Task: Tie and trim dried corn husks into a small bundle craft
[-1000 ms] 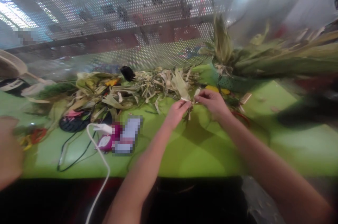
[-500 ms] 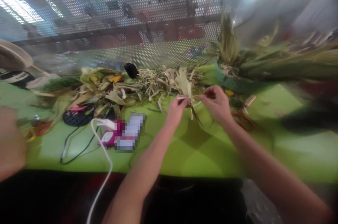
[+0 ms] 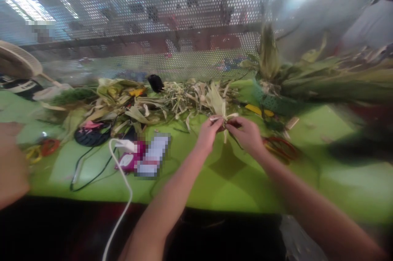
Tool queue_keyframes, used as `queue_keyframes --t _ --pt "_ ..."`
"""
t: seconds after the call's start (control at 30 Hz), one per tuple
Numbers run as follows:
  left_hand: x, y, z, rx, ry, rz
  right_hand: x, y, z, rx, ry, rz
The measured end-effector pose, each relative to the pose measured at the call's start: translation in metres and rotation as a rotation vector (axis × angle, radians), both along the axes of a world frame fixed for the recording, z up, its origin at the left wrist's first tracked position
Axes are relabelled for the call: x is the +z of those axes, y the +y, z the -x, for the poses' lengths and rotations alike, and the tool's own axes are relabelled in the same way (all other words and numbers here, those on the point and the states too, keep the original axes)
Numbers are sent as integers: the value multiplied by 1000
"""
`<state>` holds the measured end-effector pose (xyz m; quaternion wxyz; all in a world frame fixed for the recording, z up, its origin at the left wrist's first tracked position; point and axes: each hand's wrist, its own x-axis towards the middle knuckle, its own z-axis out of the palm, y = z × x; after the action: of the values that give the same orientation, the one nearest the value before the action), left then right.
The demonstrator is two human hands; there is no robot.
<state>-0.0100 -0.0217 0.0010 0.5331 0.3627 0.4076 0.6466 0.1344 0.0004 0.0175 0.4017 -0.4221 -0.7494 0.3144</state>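
Both my hands meet over the green table (image 3: 227, 179) just in front of a heap of dry husks (image 3: 184, 99). My left hand (image 3: 208, 132) pinches a pale strip of corn husk (image 3: 225, 116) with its fingers closed. Facing it, my right hand (image 3: 247, 134) has its fingertips closed on the same strip, which sticks up between the two hands. A dark thin strand hangs below them.
A pile of green corn (image 3: 325, 78) lies in a teal basket (image 3: 272, 103) at the right. Red rubber bands (image 3: 282, 146), a white cable (image 3: 123, 183), a black cord (image 3: 89, 171) and a pink gadget (image 3: 129, 158) lie on the table. Another person's arm (image 3: 10, 166) shows at the left. A perforated metal screen (image 3: 172, 27) stands behind.
My hands have drawn closer together on the husk strip and shifted slightly down toward me. The other person's arm at the left stays about where it was.
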Motion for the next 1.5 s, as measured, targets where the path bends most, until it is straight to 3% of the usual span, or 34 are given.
queue_keyframes --t 0.17,0.3,0.43,0.53,0.7,0.83,0.9,1.1,1.2,1.3,1.5 --pt "11 -5 6 -25 317 -37 3 -3 1 -28 -33 -4" --pt "15 -7 7 1 387 -63 4 -4 2 21 32 34" --pt "14 -7 4 -13 273 -71 -1 0 3 82 131 127" --pt "9 -5 2 -14 148 -41 -6 2 3 72 136 108" --pt "5 -1 0 -45 -166 148 -6 -5 1 51 -40 -179" --pt "5 -1 3 -115 -254 188 -3 -8 1 72 -145 -316" --pt "6 -1 5 -118 -223 172 -4 -5 0 80 -103 -264" --pt "6 0 10 -80 -87 171 -5 6 1 59 164 151" --pt "8 -1 10 -99 -27 145 -4 7 2 65 230 211" --pt "9 -2 5 -61 11 99 -4 6 2 81 161 146" --pt "-5 11 -8 -19 -69 179 0 13 -19 86 -238 -199"
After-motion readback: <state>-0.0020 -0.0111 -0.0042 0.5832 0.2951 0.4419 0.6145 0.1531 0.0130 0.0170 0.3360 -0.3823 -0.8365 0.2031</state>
